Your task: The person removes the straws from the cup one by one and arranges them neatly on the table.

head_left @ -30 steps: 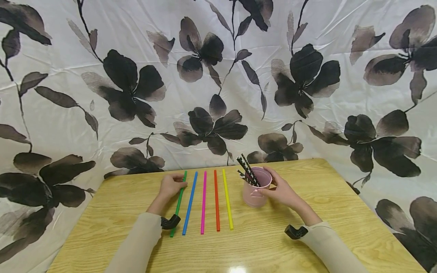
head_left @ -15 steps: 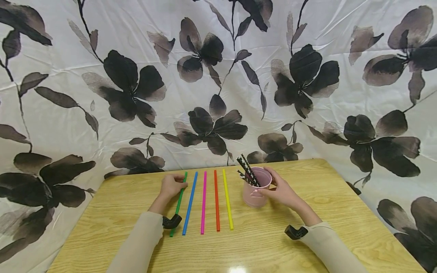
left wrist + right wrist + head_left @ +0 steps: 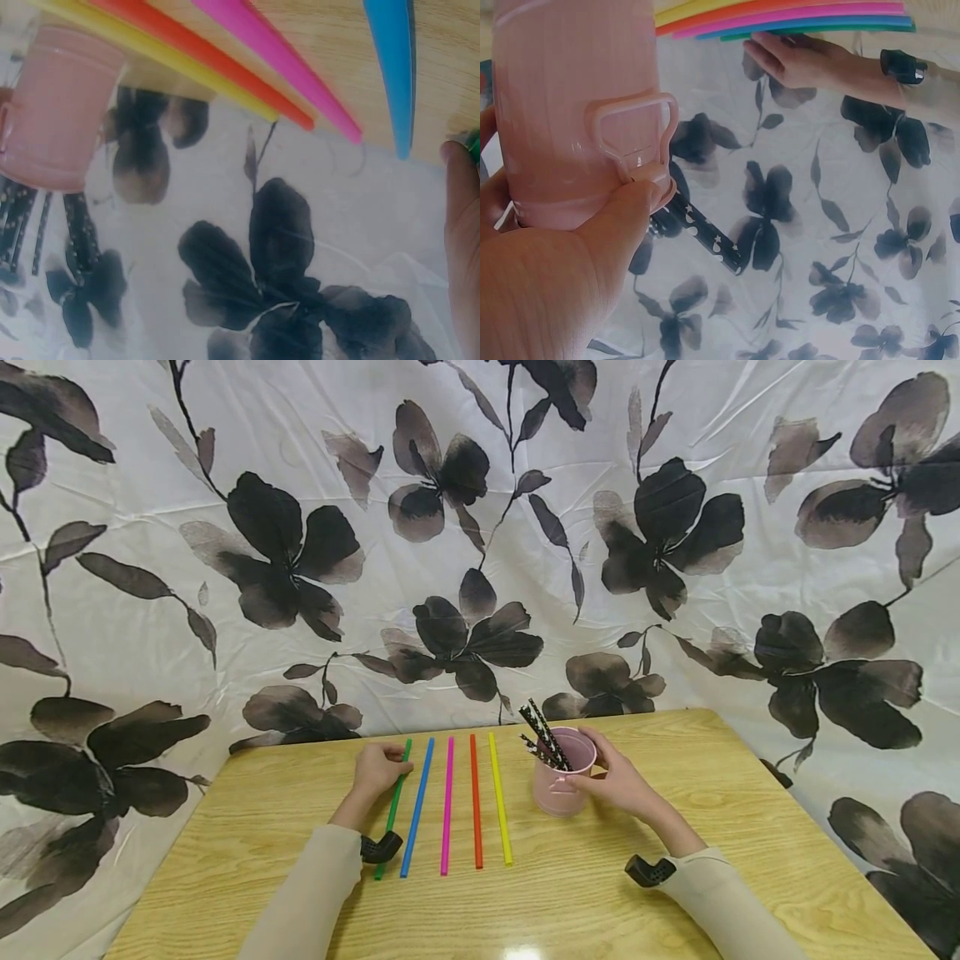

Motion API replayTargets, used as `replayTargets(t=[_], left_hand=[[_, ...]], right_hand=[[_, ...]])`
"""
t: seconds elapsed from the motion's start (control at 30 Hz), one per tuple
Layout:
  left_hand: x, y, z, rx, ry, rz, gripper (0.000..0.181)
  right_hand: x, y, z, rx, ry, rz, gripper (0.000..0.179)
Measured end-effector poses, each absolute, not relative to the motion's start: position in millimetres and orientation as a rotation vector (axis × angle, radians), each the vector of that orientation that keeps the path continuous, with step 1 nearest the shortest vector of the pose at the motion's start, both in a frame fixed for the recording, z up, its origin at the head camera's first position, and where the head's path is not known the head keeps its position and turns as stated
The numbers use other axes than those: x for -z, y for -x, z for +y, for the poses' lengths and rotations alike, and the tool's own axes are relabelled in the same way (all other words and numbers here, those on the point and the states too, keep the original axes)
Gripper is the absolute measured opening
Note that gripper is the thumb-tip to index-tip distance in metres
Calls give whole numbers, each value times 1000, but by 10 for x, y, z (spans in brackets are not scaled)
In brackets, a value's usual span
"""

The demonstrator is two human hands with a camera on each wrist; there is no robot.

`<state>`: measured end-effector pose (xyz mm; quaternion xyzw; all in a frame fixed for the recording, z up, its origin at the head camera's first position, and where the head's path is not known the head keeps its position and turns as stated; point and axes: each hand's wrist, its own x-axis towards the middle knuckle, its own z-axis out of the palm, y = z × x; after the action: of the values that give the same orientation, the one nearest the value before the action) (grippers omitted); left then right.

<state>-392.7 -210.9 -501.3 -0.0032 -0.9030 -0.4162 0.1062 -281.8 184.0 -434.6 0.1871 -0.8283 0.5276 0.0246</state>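
My left hand (image 3: 375, 768) pinches the green straw (image 3: 394, 807) near its far end, where it lies at the left of a row. Beside it lie a blue straw (image 3: 417, 807), a magenta straw (image 3: 447, 807), a red straw (image 3: 476, 802) and a yellow straw (image 3: 500, 799), side by side and apart. With thumb and fingers, my right hand (image 3: 621, 783) grips the small pink bucket (image 3: 558, 797) at its rim. Several black straws (image 3: 546, 735) with white stars and moons lean out of it. In the right wrist view, my thumb is at the bucket's small handle (image 3: 671, 124).
The straws and bucket are on a light wooden table (image 3: 217, 860). Behind its far edge hangs a white cloth (image 3: 345, 402) with dark flowers. A black wrist device (image 3: 381, 847) overlaps the green straw's lower part in the head view.
My left wrist has shifted slightly to the right, while the fingers stay at the green straw's far end. My right hand and the pink bucket have not moved.
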Motion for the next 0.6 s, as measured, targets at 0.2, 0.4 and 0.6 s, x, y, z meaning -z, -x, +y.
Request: replayTargets(t=[0.2, 0.4, 0.6], left_hand=[[5007, 3893, -2099, 1229, 6, -2643, 31], [5005, 3876, -2109, 1231, 14, -2650, 32], [4994, 3857, -2124, 1234, 23, -2654, 33]], right_hand=[[4341, 2813, 1835, -1630, -567, -2566, 80], [4331, 2794, 1827, -1633, -564, -2569, 79], [4321, 2773, 1820, -1623, -559, -2576, 78]])
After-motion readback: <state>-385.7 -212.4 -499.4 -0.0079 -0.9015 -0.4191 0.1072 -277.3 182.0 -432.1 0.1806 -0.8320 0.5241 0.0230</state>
